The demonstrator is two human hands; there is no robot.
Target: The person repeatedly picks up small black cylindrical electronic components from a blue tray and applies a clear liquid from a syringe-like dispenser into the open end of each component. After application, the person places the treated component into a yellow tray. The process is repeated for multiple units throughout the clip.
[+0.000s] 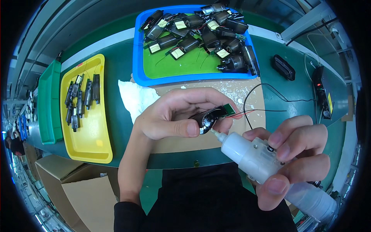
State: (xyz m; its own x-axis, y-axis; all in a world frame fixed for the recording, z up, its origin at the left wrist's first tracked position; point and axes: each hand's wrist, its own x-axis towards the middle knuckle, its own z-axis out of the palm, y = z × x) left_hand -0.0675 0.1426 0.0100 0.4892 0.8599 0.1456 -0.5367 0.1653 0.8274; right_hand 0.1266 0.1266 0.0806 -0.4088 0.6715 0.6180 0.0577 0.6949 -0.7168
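Observation:
My left hand [176, 114] pinches a small black motor part [208, 117] with a green circuit board [229, 110] at its far end and thin red and black wires [255, 111] trailing to the right. My right hand [293, 154] grips a white plastic dispenser [253, 154]. Its nozzle tip [216, 134] touches the underside of the black part. Both hands are held above a tan cardboard sheet [247, 92] on the green table.
A blue tray [139, 58] at the back holds several black motor parts on a green liner. A yellow tray [92, 131] at the left holds several more, beside a green bin [48, 104]. White tissue [133, 96], a black box [283, 67], a controller [321, 92], cardboard boxes [81, 185].

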